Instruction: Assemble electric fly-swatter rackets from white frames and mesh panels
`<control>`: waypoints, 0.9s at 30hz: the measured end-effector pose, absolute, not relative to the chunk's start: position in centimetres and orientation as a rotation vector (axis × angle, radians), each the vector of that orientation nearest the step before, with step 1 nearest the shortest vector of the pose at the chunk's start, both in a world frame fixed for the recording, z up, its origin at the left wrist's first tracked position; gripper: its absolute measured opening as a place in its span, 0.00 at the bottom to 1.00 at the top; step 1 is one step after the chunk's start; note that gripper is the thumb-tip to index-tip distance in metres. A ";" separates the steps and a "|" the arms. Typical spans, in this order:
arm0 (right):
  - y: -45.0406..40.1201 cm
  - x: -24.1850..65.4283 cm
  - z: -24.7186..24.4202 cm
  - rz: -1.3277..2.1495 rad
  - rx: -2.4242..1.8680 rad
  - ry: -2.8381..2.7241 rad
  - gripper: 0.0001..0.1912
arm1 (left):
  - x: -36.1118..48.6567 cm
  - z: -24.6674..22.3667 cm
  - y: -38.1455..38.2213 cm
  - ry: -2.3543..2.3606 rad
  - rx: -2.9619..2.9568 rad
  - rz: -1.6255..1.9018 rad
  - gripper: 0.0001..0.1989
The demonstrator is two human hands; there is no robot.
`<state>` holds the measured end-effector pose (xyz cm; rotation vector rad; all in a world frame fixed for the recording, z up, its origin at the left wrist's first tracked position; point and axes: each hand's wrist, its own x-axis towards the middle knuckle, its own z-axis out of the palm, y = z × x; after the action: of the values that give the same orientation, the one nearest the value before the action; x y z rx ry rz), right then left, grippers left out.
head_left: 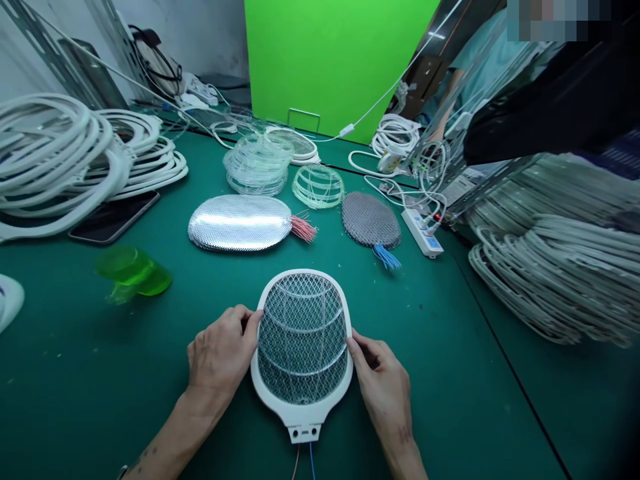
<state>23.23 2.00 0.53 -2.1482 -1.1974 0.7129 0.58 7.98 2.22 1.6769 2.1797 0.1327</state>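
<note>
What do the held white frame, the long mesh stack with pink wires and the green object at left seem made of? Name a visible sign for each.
White frame: probably moulded plastic, satin, from its smooth, rounded edge. Mesh stack: likely shiny metal, given its bright silvery glare. Green object: glossy, translucent, perhaps plastic or gel; light glows through it.

Wht mesh frame (305, 340) btwn L/R hands (220, 357)

Below the white oval plastic frame with grey mesh (303, 347), the thin reddish wire (297, 460) and thin blue wire (312, 460) are cut off; beside it, some fingers of the left hand (220, 353) and right hand (384, 380) are hidden. Far left of it, a curved white plastic piece (8, 301) runs out of view.
</note>
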 end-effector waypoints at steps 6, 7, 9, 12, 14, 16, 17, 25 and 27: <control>1.9 23.1 0.6 0.705 -2.216 -1.147 0.26 | 0.1 2.1 7.7 2.115 1.627 0.185 0.15; 1.9 23.1 0.7 0.705 -2.222 -1.153 0.26 | 0.0 2.2 7.6 2.096 1.619 0.199 0.15; 1.9 23.2 0.7 0.706 -2.233 -1.154 0.26 | -0.1 2.4 7.3 2.082 1.610 0.204 0.14; 1.9 23.3 0.8 0.719 -2.241 -1.153 0.25 | 0.0 2.8 6.9 2.104 1.615 0.145 0.16; 2.0 23.4 0.9 0.730 -2.236 -1.177 0.25 | 0.1 3.0 6.8 2.102 1.616 0.125 0.17; 1.9 23.5 0.9 0.723 -2.238 -1.207 0.25 | 0.2 3.0 6.7 2.081 1.614 0.138 0.15; 1.9 23.5 0.9 0.709 -2.244 -1.216 0.25 | 0.2 3.0 6.7 2.072 1.614 0.149 0.14; 1.6 23.3 0.5 0.616 -2.250 -1.240 0.24 | 0.2 2.3 6.3 2.163 1.579 0.150 0.12; 1.6 23.6 0.7 0.643 -2.236 -1.282 0.23 | 0.2 2.3 6.2 2.159 1.566 0.166 0.12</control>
<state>23.58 1.58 0.72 -2.2360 -1.2819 0.6432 0.16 6.24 2.28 1.5661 2.1591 0.1657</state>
